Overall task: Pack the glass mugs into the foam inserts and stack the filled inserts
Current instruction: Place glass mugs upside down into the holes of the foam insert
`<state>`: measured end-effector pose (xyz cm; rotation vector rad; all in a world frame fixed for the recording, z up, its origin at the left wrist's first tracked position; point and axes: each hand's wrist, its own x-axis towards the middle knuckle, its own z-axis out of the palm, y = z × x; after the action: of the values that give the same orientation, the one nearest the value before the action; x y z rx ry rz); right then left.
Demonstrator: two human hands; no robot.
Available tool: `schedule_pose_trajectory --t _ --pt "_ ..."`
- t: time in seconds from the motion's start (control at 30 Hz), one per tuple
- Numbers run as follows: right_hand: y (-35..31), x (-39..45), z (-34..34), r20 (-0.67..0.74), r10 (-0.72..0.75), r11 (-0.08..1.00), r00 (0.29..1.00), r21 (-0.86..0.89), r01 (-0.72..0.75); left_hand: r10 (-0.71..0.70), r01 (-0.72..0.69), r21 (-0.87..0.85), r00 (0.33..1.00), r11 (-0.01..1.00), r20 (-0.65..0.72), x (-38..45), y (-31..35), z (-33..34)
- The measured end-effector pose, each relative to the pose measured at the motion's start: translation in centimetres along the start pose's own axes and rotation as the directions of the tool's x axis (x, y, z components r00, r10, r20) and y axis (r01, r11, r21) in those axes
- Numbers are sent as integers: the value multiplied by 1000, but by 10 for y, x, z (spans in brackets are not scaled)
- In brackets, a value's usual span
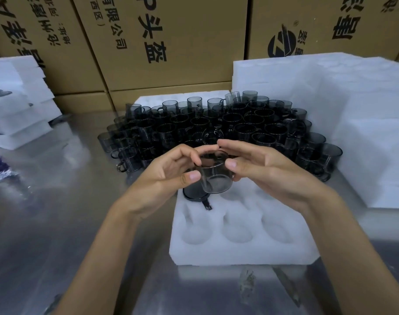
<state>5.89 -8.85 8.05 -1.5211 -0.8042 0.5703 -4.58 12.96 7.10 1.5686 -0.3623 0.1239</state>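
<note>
I hold one smoky glass mug (214,176) between both hands, above the white foam insert (241,248). My left hand (162,178) pinches its left side with thumb and fingers. On the mug's right side my right hand (264,169) grips it, thumb at the front and fingers curved over the rim. Another dark mug (195,193) sits in the insert's far left pocket, its handle pointing toward me. The other pockets that I can see hold nothing. A big cluster of loose mugs (228,128) stands behind the insert.
The work surface is a shiny metal table (69,223). A tall stack of foam inserts (353,110) stands at the right, and another foam pile (19,101) lies at the left. Printed cardboard boxes (171,42) wall off the back.
</note>
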Motion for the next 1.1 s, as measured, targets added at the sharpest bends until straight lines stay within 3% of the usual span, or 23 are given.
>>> schedule_pose_trajectory --t 0.13,0.27,0.37,0.43,0.5,0.6,0.77,0.97,1.1 --pt "-2 -3 -4 26 -18 1000 999 14 17 31 -34 -55 997 998 -66 5 -3 7" --pt "-2 1 1 -202 -35 999 979 -4 35 30 -10 64 948 998 -318 10 -8 14" --pt "-1 5 5 -333 -81 997 939 -34 74 40 -9 90 938 996 -344 11 -11 22" --pt "-1 5 11 -331 -114 993 937 -78 93 72 -5 182 929 983 -364 12 -13 29" --pt "0 5 17 -303 -137 985 943 -140 98 163 -1 384 906 923 -391 13 -16 33" --pt "0 3 15 -258 -151 980 954 -163 112 263 19 603 889 798 -375 11 -15 34" --pt "-2 -6 -5 -195 -118 991 974 -90 102 316 -29 716 909 698 -272 9 -11 37" --pt "4 -7 -15 -245 -110 989 963 -122 82 235 -7 709 946 705 -225 9 -9 45" --pt "10 -11 -20 -190 -103 984 976 -161 72 131 61 678 964 733 -229 9 -12 43"
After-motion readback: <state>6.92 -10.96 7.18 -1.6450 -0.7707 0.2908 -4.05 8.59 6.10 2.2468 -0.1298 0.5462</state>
